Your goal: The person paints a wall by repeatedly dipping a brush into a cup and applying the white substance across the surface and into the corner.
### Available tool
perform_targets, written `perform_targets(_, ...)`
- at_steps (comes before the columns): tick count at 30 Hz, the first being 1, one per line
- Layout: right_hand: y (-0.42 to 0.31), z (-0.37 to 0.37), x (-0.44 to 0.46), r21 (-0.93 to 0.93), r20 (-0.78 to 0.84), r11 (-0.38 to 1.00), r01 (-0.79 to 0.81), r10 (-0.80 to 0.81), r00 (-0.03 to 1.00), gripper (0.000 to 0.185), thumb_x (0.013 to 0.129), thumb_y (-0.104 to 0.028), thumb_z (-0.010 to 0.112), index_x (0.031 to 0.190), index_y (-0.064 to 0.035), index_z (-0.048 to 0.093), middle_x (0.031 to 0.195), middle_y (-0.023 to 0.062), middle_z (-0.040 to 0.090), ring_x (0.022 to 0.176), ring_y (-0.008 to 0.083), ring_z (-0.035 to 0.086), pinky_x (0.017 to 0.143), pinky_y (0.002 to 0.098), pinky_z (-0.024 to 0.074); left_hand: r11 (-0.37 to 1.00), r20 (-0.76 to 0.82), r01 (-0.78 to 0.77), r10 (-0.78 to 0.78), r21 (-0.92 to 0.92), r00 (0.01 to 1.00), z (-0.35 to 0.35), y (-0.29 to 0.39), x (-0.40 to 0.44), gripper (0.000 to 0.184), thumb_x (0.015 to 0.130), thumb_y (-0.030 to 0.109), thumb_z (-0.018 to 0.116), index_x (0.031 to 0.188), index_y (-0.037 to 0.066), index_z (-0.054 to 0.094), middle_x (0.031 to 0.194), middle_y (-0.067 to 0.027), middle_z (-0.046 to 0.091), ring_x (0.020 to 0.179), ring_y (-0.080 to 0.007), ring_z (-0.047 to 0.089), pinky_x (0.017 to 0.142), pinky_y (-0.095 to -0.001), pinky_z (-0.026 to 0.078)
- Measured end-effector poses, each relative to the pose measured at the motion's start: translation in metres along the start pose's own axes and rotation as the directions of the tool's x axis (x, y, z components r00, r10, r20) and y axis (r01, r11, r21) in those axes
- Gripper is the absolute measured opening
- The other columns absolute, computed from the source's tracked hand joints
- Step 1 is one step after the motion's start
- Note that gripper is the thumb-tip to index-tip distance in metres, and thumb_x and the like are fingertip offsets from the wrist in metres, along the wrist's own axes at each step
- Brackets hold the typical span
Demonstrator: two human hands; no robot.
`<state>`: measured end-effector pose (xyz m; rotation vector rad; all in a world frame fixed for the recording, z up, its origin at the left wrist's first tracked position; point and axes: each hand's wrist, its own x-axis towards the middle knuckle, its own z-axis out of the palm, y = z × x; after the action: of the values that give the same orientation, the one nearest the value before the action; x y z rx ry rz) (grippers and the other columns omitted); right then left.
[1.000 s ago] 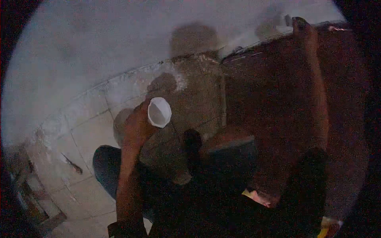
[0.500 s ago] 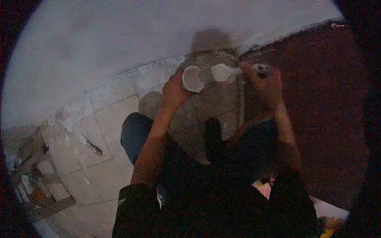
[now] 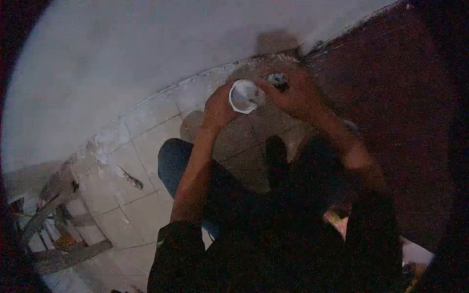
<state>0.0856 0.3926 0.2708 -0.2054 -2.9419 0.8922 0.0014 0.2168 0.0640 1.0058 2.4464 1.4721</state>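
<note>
My left hand (image 3: pixel 219 108) is closed around the side of a small white cup (image 3: pixel 231 101) with an angular rim, its mouth facing me. White material shows inside the cup. My right hand (image 3: pixel 295 95) grips what looks like a putty knife (image 3: pixel 277 79); the grey end of its handle pokes out of the fist. Its blade is hard to make out, at or inside the cup's right side. Both hands are close together above the tiled floor, near the base of the wall.
A pale wall (image 3: pixel 146 58) rises ahead, meeting a dark reddish surface (image 3: pixel 386 122) on the right. On the white-smeared tiles (image 3: pixel 132 215) lies a slim tool with a dark handle (image 3: pixel 133 181). A wooden frame with assorted items (image 3: pixel 68 254) stands at lower left.
My right hand has moved left, bringing the putty knife's white blade from beside the cup to its mouth. The view has shifted slightly, and the left hand still holds the cup.
</note>
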Motion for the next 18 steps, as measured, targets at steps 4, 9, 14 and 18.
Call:
perform_targets(4,0.006,0.002,0.009,0.226,-0.105,0.967,0.114,-0.092,0.990,0.033,0.089,-0.035,0.079,0.105,-0.0065,0.074,0.092,0.0119,0.076,0.083,0.0235,0.074,0.076,0.0387,0.0596,0.999,0.036,0.026,-0.027,0.026,0.999,-0.011,-0.001,0.001,0.078,0.070,0.031,0.091,0.137,0.011,0.057,0.133,-0.0161,0.064,0.123,-0.0364,0.061,0.101,-0.0461,0.051)
perform_targets(9,0.004,0.005,0.015,-0.111,-0.106,0.991,0.076,-0.087,0.991,0.040,0.088,-0.042,0.079,0.106,-0.0070,0.074,0.091,0.0137,0.075,0.081,0.0272,0.074,0.077,0.0422,0.0589,0.998,0.068,0.006,-0.002,-0.062,0.998,-0.010,-0.008,-0.004,0.083,0.065,0.032,0.093,0.138,0.013,0.057,0.131,-0.0153,0.065,0.121,-0.0365,0.063,0.101,-0.0459,0.051)
perform_targets(14,-0.005,0.001,0.016,-0.426,-0.214,0.833,0.353,-0.472,0.855,0.040,0.088,-0.043,0.079,0.104,-0.0072,0.075,0.089,0.0121,0.075,0.079,0.0250,0.073,0.075,0.0406,0.0587,0.997,0.090,0.078,-0.075,-0.024,0.993,-0.022,0.012,0.000,0.085,0.062,0.035,0.093,0.136,0.013,0.058,0.130,-0.0153,0.066,0.120,-0.0356,0.063,0.101,-0.0462,0.051)
perform_targets(18,-0.026,-0.014,0.011,0.296,0.166,0.929,-0.221,0.178,0.970,0.037,0.090,-0.041,0.079,0.101,-0.0062,0.074,0.086,0.0081,0.075,0.075,0.0196,0.072,0.070,0.0378,0.0578,0.998,0.091,0.065,-0.064,-0.007,0.994,-0.019,0.004,-0.004,0.085,0.061,0.037,0.094,0.135,0.013,0.059,0.128,-0.0152,0.066,0.119,-0.0353,0.063,0.100,-0.0471,0.051)
